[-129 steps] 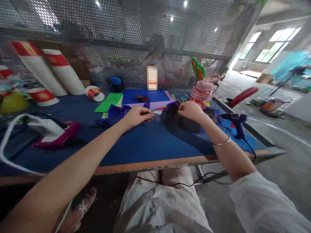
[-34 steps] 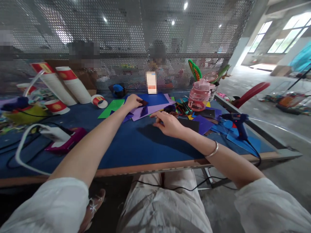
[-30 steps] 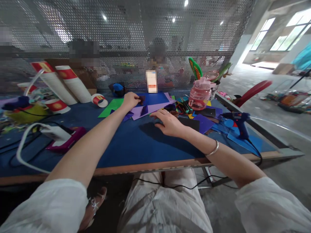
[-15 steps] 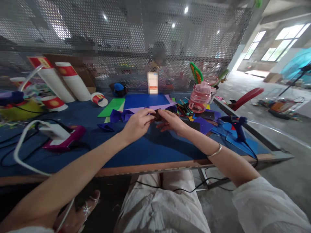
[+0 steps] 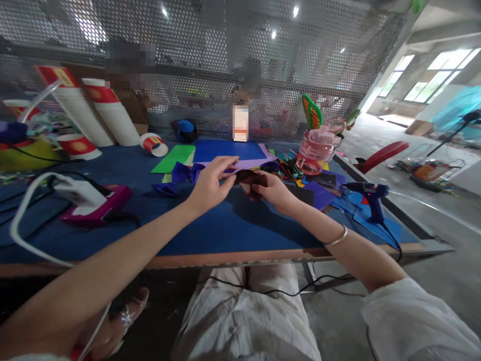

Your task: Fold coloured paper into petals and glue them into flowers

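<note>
**A mesh-walled workroom with daylight at the right**

A perforated metal screen (image 5: 210, 60) rises along the far edge of the bench (image 5: 225, 225), which is covered in blue and edged in wood. Small ceiling lights (image 5: 295, 10) glint through the mesh. At far right, tall windows (image 5: 439, 75) let in bright daylight over a grey concrete floor (image 5: 443, 281). A red chair (image 5: 379, 153) stands just beyond the bench's right side, and a turquoise sheet (image 5: 460, 108) hangs near the windows
</note>
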{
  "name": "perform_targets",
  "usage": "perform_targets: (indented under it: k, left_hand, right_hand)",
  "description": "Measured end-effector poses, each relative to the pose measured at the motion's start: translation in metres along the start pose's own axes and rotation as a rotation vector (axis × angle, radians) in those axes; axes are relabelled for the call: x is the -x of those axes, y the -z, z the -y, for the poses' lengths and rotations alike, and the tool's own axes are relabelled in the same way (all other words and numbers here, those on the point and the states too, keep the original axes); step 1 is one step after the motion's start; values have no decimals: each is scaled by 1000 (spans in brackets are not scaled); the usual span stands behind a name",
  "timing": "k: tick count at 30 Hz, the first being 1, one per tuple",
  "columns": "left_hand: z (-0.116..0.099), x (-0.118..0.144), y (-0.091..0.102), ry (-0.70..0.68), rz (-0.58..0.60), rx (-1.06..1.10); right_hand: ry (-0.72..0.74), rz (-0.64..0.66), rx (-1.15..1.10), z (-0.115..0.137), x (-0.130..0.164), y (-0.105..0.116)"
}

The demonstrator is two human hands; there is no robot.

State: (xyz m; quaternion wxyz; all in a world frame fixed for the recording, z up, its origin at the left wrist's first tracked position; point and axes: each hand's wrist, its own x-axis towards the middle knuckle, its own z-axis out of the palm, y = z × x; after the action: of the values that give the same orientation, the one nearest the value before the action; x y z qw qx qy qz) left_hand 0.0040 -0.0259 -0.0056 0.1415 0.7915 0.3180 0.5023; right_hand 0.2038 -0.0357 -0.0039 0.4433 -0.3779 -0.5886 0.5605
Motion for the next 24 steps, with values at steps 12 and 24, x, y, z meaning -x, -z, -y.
perform_targets:
  k: [12, 24]
  left_hand:
    - [4, -6, -5, 595, 8, 458]
    - [-13, -7, -7, 635, 150, 483]
  right_hand:
    - [202, -212, 145, -4, -1, 3]
    - [396, -251, 455, 0, 6, -3]
